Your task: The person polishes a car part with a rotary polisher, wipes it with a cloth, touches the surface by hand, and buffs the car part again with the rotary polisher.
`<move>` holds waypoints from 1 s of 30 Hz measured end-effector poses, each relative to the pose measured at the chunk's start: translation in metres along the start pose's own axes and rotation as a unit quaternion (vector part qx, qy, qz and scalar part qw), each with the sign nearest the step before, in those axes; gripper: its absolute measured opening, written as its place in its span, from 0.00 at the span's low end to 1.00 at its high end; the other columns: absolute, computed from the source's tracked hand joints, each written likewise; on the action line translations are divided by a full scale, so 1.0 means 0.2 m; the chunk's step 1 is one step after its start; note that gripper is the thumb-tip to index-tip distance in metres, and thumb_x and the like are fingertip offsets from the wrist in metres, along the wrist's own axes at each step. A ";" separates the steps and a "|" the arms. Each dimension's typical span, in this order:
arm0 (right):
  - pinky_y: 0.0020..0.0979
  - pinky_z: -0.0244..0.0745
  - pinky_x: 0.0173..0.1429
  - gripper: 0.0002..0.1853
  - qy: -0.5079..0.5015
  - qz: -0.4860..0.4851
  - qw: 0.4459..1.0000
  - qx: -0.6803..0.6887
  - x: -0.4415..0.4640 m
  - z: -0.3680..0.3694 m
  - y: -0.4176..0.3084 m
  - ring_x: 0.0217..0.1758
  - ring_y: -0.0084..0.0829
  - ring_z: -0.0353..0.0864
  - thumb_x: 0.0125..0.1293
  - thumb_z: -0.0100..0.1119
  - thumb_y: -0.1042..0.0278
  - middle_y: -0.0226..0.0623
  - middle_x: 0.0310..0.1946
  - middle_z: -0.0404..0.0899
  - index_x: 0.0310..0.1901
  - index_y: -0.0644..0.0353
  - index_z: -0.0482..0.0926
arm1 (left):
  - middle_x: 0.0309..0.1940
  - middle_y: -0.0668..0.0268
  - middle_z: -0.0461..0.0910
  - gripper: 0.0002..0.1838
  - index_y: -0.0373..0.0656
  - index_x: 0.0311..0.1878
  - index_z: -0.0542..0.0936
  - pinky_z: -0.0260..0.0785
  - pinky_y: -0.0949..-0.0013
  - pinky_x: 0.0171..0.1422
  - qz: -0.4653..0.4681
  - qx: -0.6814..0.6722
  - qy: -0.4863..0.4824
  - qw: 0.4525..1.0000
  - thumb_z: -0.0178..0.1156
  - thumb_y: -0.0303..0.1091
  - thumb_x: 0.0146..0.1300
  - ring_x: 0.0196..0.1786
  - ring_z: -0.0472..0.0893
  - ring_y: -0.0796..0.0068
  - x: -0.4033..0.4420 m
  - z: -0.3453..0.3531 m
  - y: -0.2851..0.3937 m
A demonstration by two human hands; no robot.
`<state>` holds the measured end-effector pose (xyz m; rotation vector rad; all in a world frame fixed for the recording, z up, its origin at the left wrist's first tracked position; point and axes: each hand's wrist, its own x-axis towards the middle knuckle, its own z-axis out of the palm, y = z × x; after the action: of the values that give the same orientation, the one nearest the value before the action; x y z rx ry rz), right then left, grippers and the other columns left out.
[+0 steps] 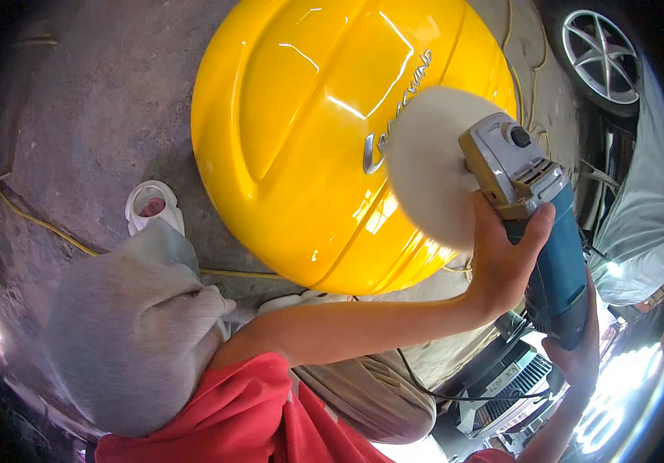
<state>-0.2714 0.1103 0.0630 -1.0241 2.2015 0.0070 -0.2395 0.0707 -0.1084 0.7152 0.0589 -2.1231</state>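
Observation:
An angle polisher [552,251] with a blue body and a silver head is in both my hands. My left hand [505,247] is closed around its neck, just behind the head. Toward the tail end, my right hand [576,356] wraps the body from the far side, with its fingers partly hidden. The round whitish buffing pad [434,166] is blurred, as if spinning. It overlaps the right side of a large, rounded, glossy yellow cover [293,147] with raised silver lettering [372,154]. Whether pad and cover touch, I cannot tell.
A yellow cord [46,224] crosses the concrete floor [100,116], and a black cord [463,398] hangs below the polisher. At upper right stands a car wheel [600,58] beside pale sheeting [640,224]. A grey-clothed knee [127,332] and a foot in a white slipper [163,193] are at left.

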 end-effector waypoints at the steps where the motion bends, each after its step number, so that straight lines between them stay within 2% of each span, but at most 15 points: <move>1: 0.38 0.69 0.68 0.61 0.013 -0.026 0.999 -0.033 0.00 0.01 0.00 0.65 0.41 0.74 0.31 0.59 0.74 0.49 0.65 0.68 0.77 0.52 0.50 | 0.52 0.52 0.69 0.32 0.33 0.59 0.58 0.65 0.63 0.61 0.013 -0.007 0.005 1.000 0.62 0.45 0.66 0.54 0.72 0.66 0.02 0.02 0.00; 3: 0.37 0.70 0.68 0.61 0.026 -0.052 0.996 -0.065 0.00 -0.01 0.09 0.65 0.40 0.74 0.31 0.59 0.74 0.49 0.65 0.68 0.77 0.52 0.51 | 0.52 0.52 0.69 0.31 0.33 0.58 0.58 0.65 0.63 0.61 0.016 -0.004 0.009 1.000 0.62 0.45 0.66 0.54 0.72 0.66 0.05 0.04 -0.01; 4: 0.37 0.71 0.67 0.60 0.068 0.031 0.996 -0.046 0.03 -0.05 0.20 0.64 0.40 0.75 0.31 0.59 0.74 0.48 0.64 0.69 0.77 0.52 0.51 | 0.51 0.52 0.69 0.31 0.33 0.57 0.59 0.65 0.63 0.61 0.018 0.001 0.012 1.000 0.62 0.46 0.66 0.53 0.72 0.66 0.07 0.05 -0.01; 6: 0.37 0.72 0.66 0.59 0.108 0.114 0.987 -0.027 0.04 -0.14 0.29 0.63 0.40 0.76 0.32 0.59 0.73 0.47 0.64 0.69 0.77 0.52 0.51 | 0.51 0.52 0.69 0.31 0.33 0.57 0.59 0.65 0.63 0.61 0.027 0.010 0.010 1.000 0.62 0.46 0.66 0.53 0.72 0.66 0.10 0.07 -0.01; 7: 0.36 0.72 0.65 0.59 0.018 0.028 0.999 0.006 0.04 -0.20 0.26 0.63 0.40 0.76 0.33 0.59 0.73 0.48 0.63 0.70 0.77 0.52 0.51 | 0.51 0.52 0.69 0.31 0.33 0.57 0.59 0.65 0.63 0.61 0.035 0.021 0.009 0.999 0.62 0.46 0.66 0.53 0.72 0.66 0.11 0.08 -0.02; 9: 0.36 0.72 0.64 0.59 -0.073 -0.059 0.995 0.040 0.05 -0.22 0.25 0.62 0.40 0.77 0.34 0.58 0.72 0.48 0.63 0.70 0.77 0.52 0.50 | 0.51 0.52 0.69 0.32 0.33 0.58 0.59 0.65 0.63 0.62 0.033 0.023 0.010 0.999 0.62 0.47 0.66 0.54 0.72 0.65 0.14 0.09 -0.03; 10: 0.36 0.72 0.64 0.58 -0.009 0.038 0.999 0.020 0.05 -0.20 0.28 0.62 0.40 0.76 0.34 0.58 0.72 0.48 0.63 0.70 0.77 0.52 0.50 | 0.51 0.52 0.69 0.33 0.33 0.58 0.59 0.64 0.63 0.62 0.030 0.025 0.011 0.999 0.62 0.48 0.66 0.54 0.72 0.65 0.14 0.09 -0.04; 12: 0.37 0.72 0.65 0.58 0.055 0.135 0.989 0.001 0.04 -0.20 0.28 0.62 0.40 0.76 0.35 0.57 0.72 0.48 0.63 0.70 0.77 0.52 0.50 | 0.52 0.52 0.69 0.33 0.33 0.59 0.59 0.64 0.63 0.63 0.032 0.015 0.009 0.999 0.62 0.49 0.66 0.55 0.72 0.65 0.13 0.08 -0.04; 18: 0.37 0.71 0.66 0.59 0.034 0.085 0.994 0.056 0.00 -0.09 0.29 0.64 0.40 0.75 0.34 0.59 0.71 0.49 0.63 0.69 0.77 0.53 0.50 | 0.57 0.50 0.67 0.36 0.33 0.63 0.56 0.63 0.64 0.65 0.018 0.013 0.003 1.000 0.61 0.50 0.67 0.58 0.71 0.65 0.00 0.02 -0.05; 22: 0.37 0.70 0.66 0.60 0.037 0.093 0.992 0.077 -0.07 -0.04 0.30 0.65 0.41 0.74 0.33 0.61 0.70 0.49 0.63 0.69 0.77 0.54 0.49 | 0.60 0.50 0.66 0.39 0.33 0.67 0.52 0.61 0.64 0.68 -0.024 0.002 0.001 1.000 0.60 0.49 0.68 0.62 0.69 0.65 -0.12 -0.04 -0.04; 25: 0.37 0.70 0.67 0.61 0.047 0.124 0.988 0.081 -0.12 0.01 0.31 0.65 0.41 0.73 0.33 0.62 0.70 0.50 0.63 0.68 0.77 0.54 0.49 | 0.61 0.50 0.65 0.41 0.33 0.69 0.49 0.60 0.65 0.68 -0.011 0.028 0.009 1.000 0.60 0.49 0.68 0.62 0.68 0.65 -0.20 -0.08 -0.04; 26: 0.35 0.74 0.61 0.59 0.032 0.084 0.991 0.102 -0.14 0.01 0.35 0.60 0.40 0.77 0.37 0.66 0.64 0.50 0.63 0.68 0.77 0.56 0.49 | 0.60 0.50 0.65 0.40 0.33 0.67 0.51 0.61 0.65 0.67 -0.015 0.022 0.017 1.000 0.60 0.49 0.68 0.61 0.69 0.65 -0.22 -0.08 -0.04; 28: 0.34 0.78 0.55 0.59 0.017 0.040 0.991 0.123 -0.18 0.01 0.37 0.54 0.39 0.81 0.42 0.70 0.59 0.51 0.62 0.68 0.77 0.58 0.49 | 0.59 0.51 0.66 0.38 0.34 0.66 0.53 0.62 0.65 0.66 -0.009 0.030 0.018 0.999 0.61 0.49 0.68 0.60 0.69 0.66 -0.23 -0.09 -0.03; 29: 0.31 0.78 0.46 0.58 0.013 0.054 0.990 0.133 -0.19 0.01 0.36 0.46 0.36 0.82 0.46 0.68 0.49 0.52 0.62 0.69 0.77 0.59 0.48 | 0.58 0.52 0.67 0.37 0.34 0.65 0.54 0.62 0.65 0.65 -0.005 0.039 0.021 0.999 0.61 0.49 0.68 0.59 0.70 0.66 -0.24 -0.10 -0.03; 30: 0.30 0.79 0.41 0.58 0.011 0.060 0.989 0.137 -0.20 0.00 0.35 0.42 0.34 0.82 0.49 0.67 0.43 0.52 0.61 0.69 0.77 0.59 0.48 | 0.58 0.52 0.67 0.37 0.34 0.65 0.54 0.62 0.65 0.65 -0.004 0.039 0.020 0.999 0.61 0.49 0.68 0.59 0.70 0.66 -0.24 -0.09 -0.03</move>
<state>-0.3005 0.1859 0.0672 -0.7426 2.2060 -0.2478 -0.2135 0.1140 -0.1011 0.8045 0.0011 -2.1289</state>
